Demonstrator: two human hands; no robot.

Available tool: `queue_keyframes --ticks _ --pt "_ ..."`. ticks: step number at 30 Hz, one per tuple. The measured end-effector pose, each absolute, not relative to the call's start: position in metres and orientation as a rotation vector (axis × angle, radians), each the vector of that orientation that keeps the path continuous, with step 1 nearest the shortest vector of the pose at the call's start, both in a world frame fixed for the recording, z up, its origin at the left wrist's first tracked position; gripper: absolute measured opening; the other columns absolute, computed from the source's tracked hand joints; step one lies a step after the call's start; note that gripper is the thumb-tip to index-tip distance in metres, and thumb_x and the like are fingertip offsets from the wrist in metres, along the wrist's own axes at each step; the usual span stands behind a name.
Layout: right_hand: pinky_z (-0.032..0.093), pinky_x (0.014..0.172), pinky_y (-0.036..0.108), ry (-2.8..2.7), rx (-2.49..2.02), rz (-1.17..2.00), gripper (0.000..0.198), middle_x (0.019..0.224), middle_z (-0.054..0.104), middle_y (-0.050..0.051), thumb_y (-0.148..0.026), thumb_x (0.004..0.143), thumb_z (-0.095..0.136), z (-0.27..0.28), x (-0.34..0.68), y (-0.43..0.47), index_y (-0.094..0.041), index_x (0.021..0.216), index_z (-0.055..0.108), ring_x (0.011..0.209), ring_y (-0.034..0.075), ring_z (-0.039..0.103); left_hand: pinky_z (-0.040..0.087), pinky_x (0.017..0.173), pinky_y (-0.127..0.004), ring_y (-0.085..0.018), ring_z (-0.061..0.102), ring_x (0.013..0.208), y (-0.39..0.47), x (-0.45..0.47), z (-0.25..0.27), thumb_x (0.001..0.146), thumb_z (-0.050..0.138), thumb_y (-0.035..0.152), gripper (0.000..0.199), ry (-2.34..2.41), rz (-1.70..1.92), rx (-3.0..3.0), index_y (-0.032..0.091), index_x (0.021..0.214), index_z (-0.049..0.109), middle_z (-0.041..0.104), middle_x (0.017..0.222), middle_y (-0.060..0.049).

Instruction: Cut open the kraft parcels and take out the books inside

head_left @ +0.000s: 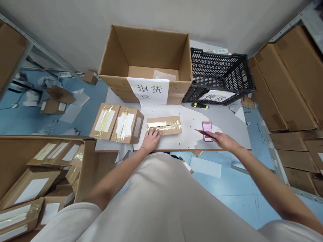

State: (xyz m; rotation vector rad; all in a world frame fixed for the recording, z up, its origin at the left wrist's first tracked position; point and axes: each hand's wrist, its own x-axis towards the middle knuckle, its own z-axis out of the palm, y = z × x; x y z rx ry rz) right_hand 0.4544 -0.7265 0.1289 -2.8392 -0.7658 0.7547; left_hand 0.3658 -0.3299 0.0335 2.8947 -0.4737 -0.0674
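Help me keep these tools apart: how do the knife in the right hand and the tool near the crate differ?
The knife is red and black, the tool yellow and black. The right hand holds the knife; the tool lies on the table. Both are partly black.

Free tabletop between taped box and knife — black crate beyond

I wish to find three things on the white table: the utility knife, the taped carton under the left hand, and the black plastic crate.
Utility knife [205, 133]: head view, on its handle.
Taped carton [166, 124]: head view, middle of its upper face.
Black plastic crate [214, 64]: head view, on its back wall.
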Motion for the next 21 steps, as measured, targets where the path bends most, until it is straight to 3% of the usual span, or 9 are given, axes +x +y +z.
queue_keyframes --ticks 3,7,9,21 --pt "0.050 0.063 0.032 -0.299 -2.491 0.583 0.054 0.095 0.067 0.008 -0.038 0.091 0.044 0.098 0.431 -0.717 -0.025 0.143 0.040 0.066 0.017 0.061 0.032 0.102 -0.051 -0.034 0.045 0.122 -0.329 0.385 0.046 0.082 0.057 0.037 0.050 -0.483 -0.092 2.863 0.022 0.129 0.051 0.054 0.126 -0.017" --pt "0.041 0.041 0.023 0.114 -1.971 0.574 0.067 0.084 0.063 0.003 -0.051 0.086 0.048 0.057 0.414 -0.662 -0.023 0.145 0.034 0.044 0.008 0.046 0.015 0.108 -0.060 -0.044 0.021 0.137 -0.333 0.417 0.057 0.059 0.071 0.064 0.104 -0.341 -0.118 2.923 0.013 0.142 0.034 0.031 0.146 -0.024" --pt "0.035 0.035 0.020 0.185 -1.816 0.573 0.074 0.083 0.061 0.001 -0.054 0.082 0.052 0.044 0.414 -0.641 -0.025 0.146 0.032 0.042 0.006 0.044 0.011 0.109 -0.062 -0.045 0.017 0.138 -0.335 0.428 0.058 0.055 0.070 0.069 0.118 -0.303 -0.222 2.951 0.010 0.146 0.024 0.026 0.149 -0.026" --pt "0.030 0.035 0.018 0.129 -1.622 0.746 0.077 0.076 0.056 -0.003 -0.050 0.080 0.060 0.045 0.431 -0.651 -0.026 0.147 0.031 0.040 0.004 0.039 0.012 0.110 -0.059 -0.040 0.034 0.127 -0.331 0.435 0.053 0.053 0.072 0.063 0.112 -0.335 -0.232 2.876 0.014 0.144 0.030 0.041 0.139 -0.021"
